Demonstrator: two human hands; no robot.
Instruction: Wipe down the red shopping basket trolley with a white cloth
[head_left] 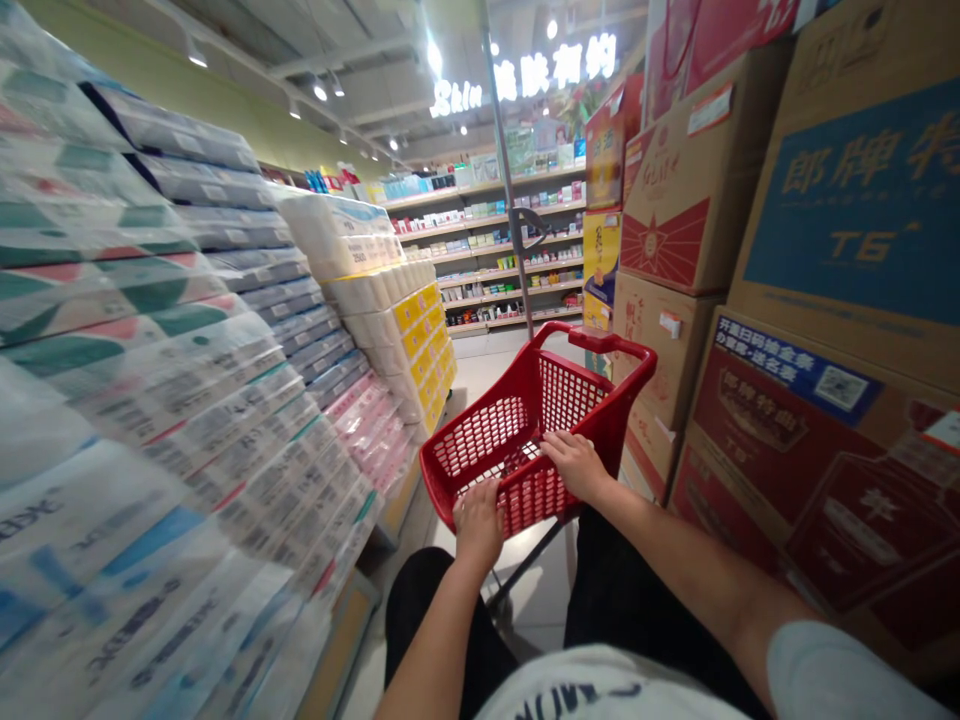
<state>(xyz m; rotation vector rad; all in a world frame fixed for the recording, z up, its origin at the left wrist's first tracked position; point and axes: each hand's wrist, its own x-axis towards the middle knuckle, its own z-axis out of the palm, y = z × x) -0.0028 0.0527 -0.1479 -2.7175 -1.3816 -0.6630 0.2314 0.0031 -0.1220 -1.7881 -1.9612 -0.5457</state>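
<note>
A red plastic shopping cart (517,440) with a grid-holed basket stands right in front of me, its handle at the far side. My left hand (480,520) is closed over the near rim of the basket, toward its left end. Farther right along that same rim, my right hand (574,462) also grips the edge, fingers curled to the inside. The undersides of both hands and the thumbs are partly hidden. Below the basket, part of the cart's dark frame shows between my legs.
Stacked packs of tissue paper (187,390) line the left side, with yellow-marked packs (424,345) farther ahead. Tall cardboard boxes (847,200) crowd the right. A metal pole (506,150) rises behind the cart. Shelves of small goods (495,240) stand at the back, beyond the tiled floor (487,360).
</note>
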